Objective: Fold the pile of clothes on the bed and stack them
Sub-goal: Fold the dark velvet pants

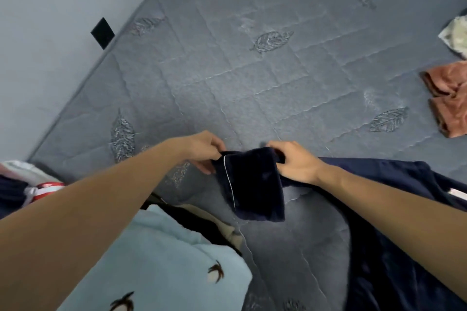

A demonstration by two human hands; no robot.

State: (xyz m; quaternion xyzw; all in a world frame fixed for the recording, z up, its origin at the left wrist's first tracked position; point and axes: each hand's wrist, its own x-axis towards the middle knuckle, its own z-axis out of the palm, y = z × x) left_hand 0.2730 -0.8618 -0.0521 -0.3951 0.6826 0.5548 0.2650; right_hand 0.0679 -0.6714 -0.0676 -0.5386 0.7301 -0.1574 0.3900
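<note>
Hands were both up front over the grey quilted mattress (252,70), each pinching a top corner of the navy garment (252,182). Left hand (202,149) had its fingers curled on the edge w/ the thin white piping, right hand (295,161) gripped the other side, so the cloth hung down btwn them. Rest of the navy fabric trailed off to the right. Light blue bird-print piece (161,260) sat bottom left, pink folded clothes (449,101) far right.

No readable text, labels or numbers anywhere
</note>
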